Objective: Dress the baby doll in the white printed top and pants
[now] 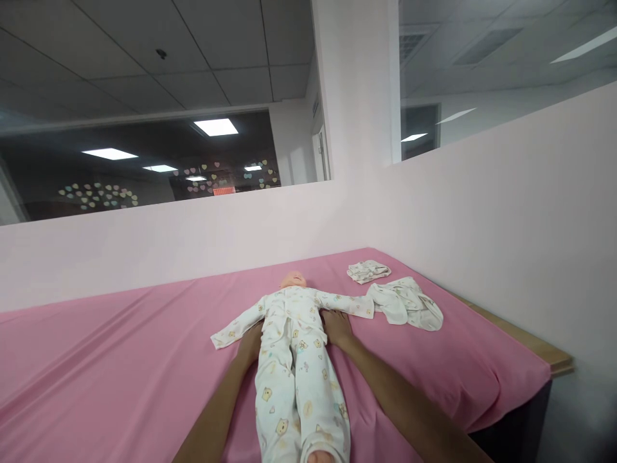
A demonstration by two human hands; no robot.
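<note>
A baby doll [293, 280] lies on its back, its head toward the wall. It wears a white patterned top [296, 308] with long sleeves spread to both sides, and matching trousers [303, 386]. My left hand [250, 341] is at the doll's left-of-picture side by the waist, its fingers mostly hidden by the clothing. On the other side, my right hand [337, 326] rests against the waist below the sleeve, fingers partly showing at the top's edge. Whether either hand grips the fabric cannot be made out. One foot shows at the lower trouser opening.
A pink sheet [144, 360] covers the table. Two bundles of white patterned cloth, a small folded one [369, 271] and a larger loose one [407, 302], lie at the back right. A wooden edge [525, 341] shows at the right. Walls with windows stand behind.
</note>
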